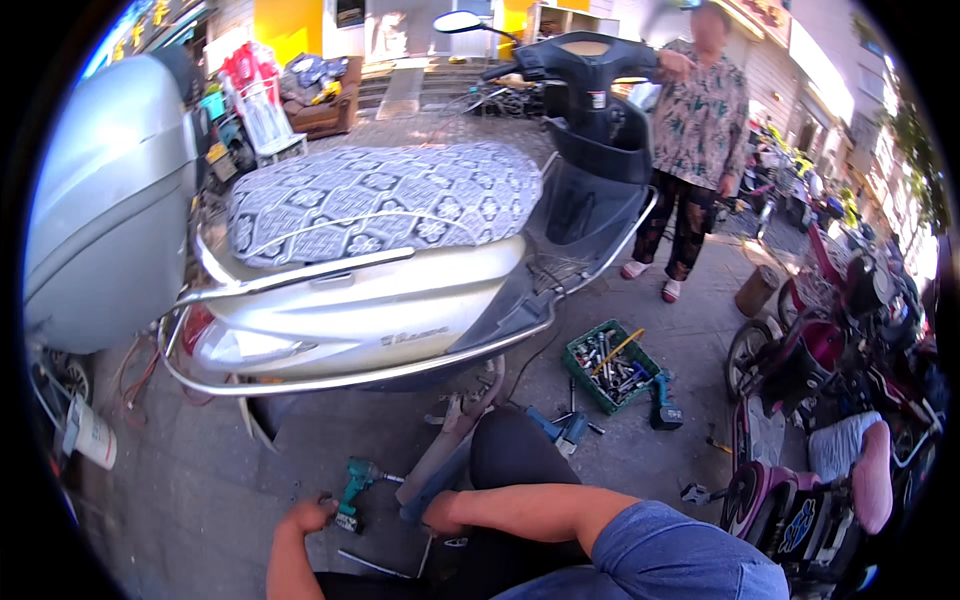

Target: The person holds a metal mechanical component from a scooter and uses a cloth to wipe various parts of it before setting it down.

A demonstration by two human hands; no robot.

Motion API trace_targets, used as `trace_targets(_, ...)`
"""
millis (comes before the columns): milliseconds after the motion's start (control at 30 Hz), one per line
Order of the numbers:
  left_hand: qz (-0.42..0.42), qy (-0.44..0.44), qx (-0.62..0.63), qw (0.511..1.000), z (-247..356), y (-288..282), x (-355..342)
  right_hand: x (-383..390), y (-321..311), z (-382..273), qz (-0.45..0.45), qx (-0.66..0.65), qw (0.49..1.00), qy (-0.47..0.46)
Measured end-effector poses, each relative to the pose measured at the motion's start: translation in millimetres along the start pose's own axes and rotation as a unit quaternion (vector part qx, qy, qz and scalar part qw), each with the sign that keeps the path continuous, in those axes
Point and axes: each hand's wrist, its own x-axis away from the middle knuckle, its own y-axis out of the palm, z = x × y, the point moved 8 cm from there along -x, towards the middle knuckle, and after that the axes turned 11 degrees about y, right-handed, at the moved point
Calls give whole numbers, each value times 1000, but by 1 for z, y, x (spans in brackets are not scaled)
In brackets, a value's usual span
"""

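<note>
My left hand (316, 513) is low on the left, fingers curled, beside the battery end of a teal cordless impact driver (356, 487) lying on the ground. Whatever those fingers pinch is too small to make out. My right hand (441, 513) is closed at the lower end of the scooter's exhaust muffler (432, 465). A thin metal rod (425, 556) sticks out below this hand and seems held in it. Another long metal bar (372, 564) lies on the paving between my arms. Above stands the silver scooter (370, 305), its seat under a patterned grey cover (385, 200).
Right of my knee are a green crate (612, 368) full of tools, a blue power tool (571, 432) and a teal drill (664, 403). A person (697, 130) stands beyond the scooter's front. Parked bikes (815, 370) line the right; a white bucket (92, 432) stands left.
</note>
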Motion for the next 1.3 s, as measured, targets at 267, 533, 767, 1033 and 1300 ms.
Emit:
trace_targets(267,45,47,-83,994,21,-11,-2,17,-4,8,-13,-12,1000,0)
trace_targets(533,-32,38,-114,992,-3,11,-17,19,-4,4,-26,9,1000,-13)
trace_targets(767,-8,92,-70,993,-6,14,-48,17,2,19,-21,2,1000,12)
trace_targets(1033,43,-6,90,995,-5,7,2,3,2,-5,-7,3,998,-61)
trace_targets(1300,-25,4,47,999,-4,18,-29,11,0,4,33,13,999,-39)
